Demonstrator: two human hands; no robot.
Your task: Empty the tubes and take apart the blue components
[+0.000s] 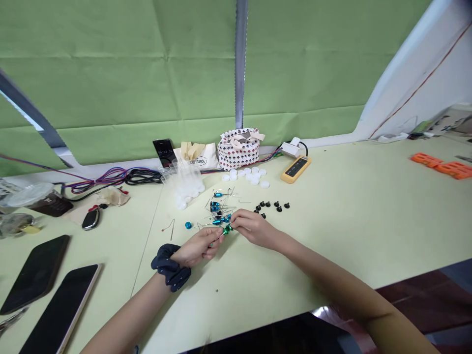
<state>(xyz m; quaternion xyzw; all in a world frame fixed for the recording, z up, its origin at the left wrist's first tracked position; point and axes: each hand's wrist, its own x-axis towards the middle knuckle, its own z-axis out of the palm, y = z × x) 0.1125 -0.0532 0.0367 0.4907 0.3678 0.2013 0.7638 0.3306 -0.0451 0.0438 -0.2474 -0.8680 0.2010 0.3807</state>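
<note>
My left hand (199, 247) and my right hand (254, 228) meet over the pale green table top (332, 236), pinching a small green capacitor (227, 229) with thin wire leads. The fingertips of my right hand sit at its body, and my left hand's fingers hold the lead end. Just beyond them lies a loose pile of blue capacitors (216, 206) and bare wires. A single blue bead-like part (188, 225) rests left of my hands. Several small black parts (269, 205) are scattered to the right. A dark scrunchie (170, 267) circles my left wrist.
White bottle caps (245, 174) and clear plastic tubes (184, 184) lie behind the parts. At the back are a yellow multimeter (296, 168), a patterned fabric pouch (239, 149) and coiled cables (118, 177). Two phones (59, 309) lie at the left, orange blocks (438, 164) at the right.
</note>
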